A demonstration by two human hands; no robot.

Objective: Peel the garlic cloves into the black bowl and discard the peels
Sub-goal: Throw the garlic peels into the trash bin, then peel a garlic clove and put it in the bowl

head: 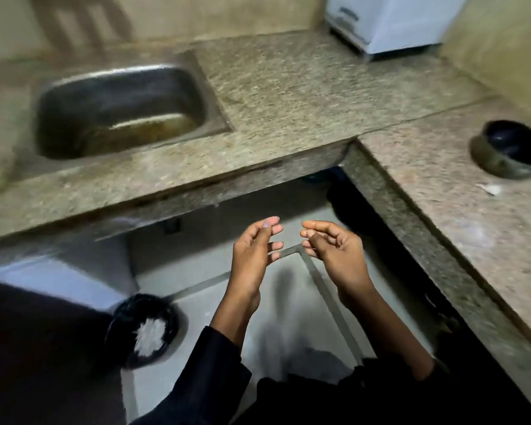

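Both my hands hover over the floor in front of the counter corner, palms facing each other and a small gap apart. My left hand (255, 250) and my right hand (331, 246) have loosely curled fingers and hold nothing that I can see. The black bowl (509, 150) stands on the right counter, far from both hands; its inside is dark and its contents do not show. A small white peel scrap (489, 189) lies on the counter just in front of the bowl. On the floor at the lower left stands a bin with a black liner (146, 331), white peels inside it.
A steel sink (120, 108) is set in the granite counter (288, 96) at the upper left. A white appliance (390, 23) stands at the back corner. The L-shaped counter edge runs diagonally on the right. Grey floor tiles lie below my hands.
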